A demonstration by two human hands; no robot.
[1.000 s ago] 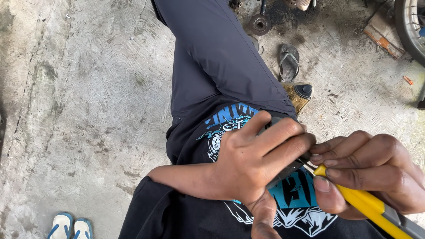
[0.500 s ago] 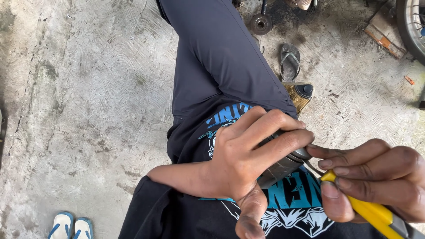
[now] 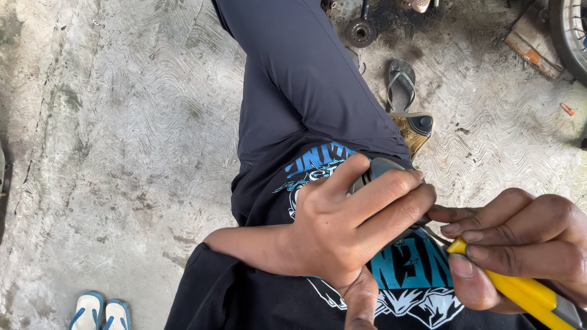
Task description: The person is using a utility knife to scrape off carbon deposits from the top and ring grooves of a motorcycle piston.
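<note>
From the head camera I look straight down over my lap. My left hand (image 3: pixel 348 229) wraps around a small grey part (image 3: pixel 382 168); the fingers (image 3: pixel 391 189) lie pressed together across its top and the thumb curls underneath, so most of the part is hidden and only its rounded grey end shows above the index finger. I cannot tell what the part is. My right hand (image 3: pixel 520 238) comes in from the right edge and grips a yellow utility knife (image 3: pixel 520 293), thumb and forefinger pinching the front of the handle, the other fingers folded close against it. The thin blade tip (image 3: pixel 435 235) points left and reaches just under my left fingers, touching or nearly touching the grey part; I cannot tell which. Both hands sit over my black shirt with the blue print (image 3: pixel 409 269), close to my raised knee in dark trousers (image 3: pixel 306 79).

On the concrete floor (image 3: pixel 122 122) beyond the knee lies a grey sandal (image 3: pixel 400 85), with a round metal part (image 3: pixel 359 30) further off. A pair of blue-and-white sandals (image 3: pixel 101 311) rests at the lower left.
</note>
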